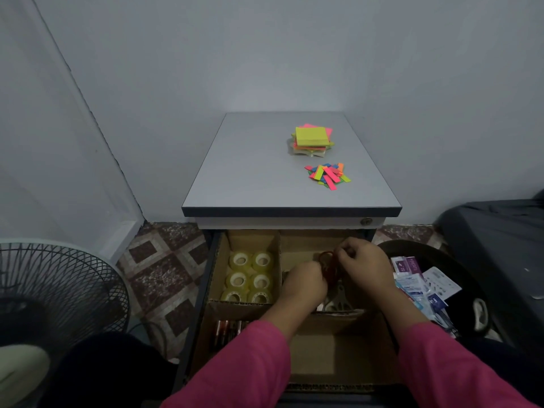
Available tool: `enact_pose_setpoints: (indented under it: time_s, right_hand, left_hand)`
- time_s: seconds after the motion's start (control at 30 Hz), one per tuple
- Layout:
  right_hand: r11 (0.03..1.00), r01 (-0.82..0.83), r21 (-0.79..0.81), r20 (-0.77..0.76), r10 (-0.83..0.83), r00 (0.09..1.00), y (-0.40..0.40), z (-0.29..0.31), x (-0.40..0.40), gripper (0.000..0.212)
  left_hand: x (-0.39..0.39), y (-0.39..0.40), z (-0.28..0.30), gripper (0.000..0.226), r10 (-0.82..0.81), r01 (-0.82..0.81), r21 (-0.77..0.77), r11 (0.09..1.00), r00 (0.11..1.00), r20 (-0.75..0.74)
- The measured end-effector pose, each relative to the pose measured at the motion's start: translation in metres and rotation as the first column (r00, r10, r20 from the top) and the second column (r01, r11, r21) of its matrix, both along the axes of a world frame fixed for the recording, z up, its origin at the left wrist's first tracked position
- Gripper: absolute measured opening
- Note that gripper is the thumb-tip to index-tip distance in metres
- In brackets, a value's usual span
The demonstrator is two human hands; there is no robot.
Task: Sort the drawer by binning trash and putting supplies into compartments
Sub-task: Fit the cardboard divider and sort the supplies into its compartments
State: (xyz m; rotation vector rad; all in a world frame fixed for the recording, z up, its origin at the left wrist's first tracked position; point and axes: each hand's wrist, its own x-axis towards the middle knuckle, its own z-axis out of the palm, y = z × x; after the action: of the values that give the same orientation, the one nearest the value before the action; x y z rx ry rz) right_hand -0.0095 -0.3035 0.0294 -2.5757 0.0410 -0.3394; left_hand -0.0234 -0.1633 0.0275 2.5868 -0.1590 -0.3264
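Observation:
The open drawer holds cardboard compartments. Several clear tape rolls fill the back left compartment. Both hands hover over the back right compartment. My left hand and my right hand together grip a bunch of red rubber bands between them. A metal object lies below the hands, partly hidden. Batteries sit in the front left compartment. The front middle compartment shows a bare cardboard floor.
On the cabinet top lie a stack of sticky notes and a pile of coloured paper strips. A dark bin with wrappers stands to the right. A fan stands at the left.

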Motion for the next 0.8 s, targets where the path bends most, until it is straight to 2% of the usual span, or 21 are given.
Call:
enact_pose_setpoints:
  time_s: [0.1, 0.2, 0.27, 0.33, 0.43, 0.6, 0.67, 0.73, 0.8]
  right_hand:
    - [1.000, -0.019, -0.001, 0.009, 0.019, 1.000, -0.001, 0.000, -0.001, 0.009]
    - [0.998, -0.062, -0.006, 0.044, 0.062, 0.997, -0.001, 0.001, -0.004, 0.009]
    - [0.993, -0.122, -0.009, 0.120, 0.122, 0.985, 0.002, 0.005, -0.009, 0.008]
    - [0.979, -0.205, -0.006, 0.239, 0.200, 0.950, 0.008, 0.009, -0.015, 0.003]
    - [0.963, -0.270, 0.016, 0.385, 0.243, 0.890, 0.023, 0.025, -0.014, 0.005]
    - [0.939, -0.293, 0.183, 0.521, 0.160, 0.838, 0.048, 0.076, 0.021, 0.006]
    - [0.923, -0.248, 0.295, 0.521, 0.062, 0.851, 0.055, 0.099, 0.045, 0.008]
    - [0.891, -0.183, 0.415, 0.445, -0.023, 0.895, 0.058, 0.117, 0.078, 0.010]
    - [0.897, -0.087, 0.434, 0.374, -0.092, 0.923, 0.056, 0.128, 0.116, 0.019]
  left_hand:
    - [-0.004, 0.010, 0.018, 0.019, 0.019, 0.012, -0.128, 0.992, 0.972, 0.234]
    - [0.007, 0.031, 0.050, 0.016, 0.116, 0.019, -0.267, 0.963, 0.870, 0.479]
    - [0.021, 0.050, 0.075, 0.016, 0.205, -0.011, -0.335, 0.942, 0.811, 0.548]
    - [0.041, 0.072, 0.093, 0.016, 0.283, -0.070, -0.375, 0.925, 0.785, 0.552]
    - [0.074, 0.105, 0.104, 0.015, 0.360, -0.191, -0.360, 0.913, 0.791, 0.494]
    - [0.120, 0.140, 0.103, 0.012, 0.469, -0.307, -0.438, 0.845, 0.818, 0.332]
    - [0.131, 0.144, 0.103, 0.011, 0.472, -0.315, -0.445, 0.838, 0.828, 0.302]
    - [0.138, 0.145, 0.104, 0.011, 0.472, -0.319, -0.448, 0.835, 0.834, 0.286]
    - [0.143, 0.146, 0.102, 0.011, 0.488, -0.327, -0.473, 0.818, 0.830, 0.270]
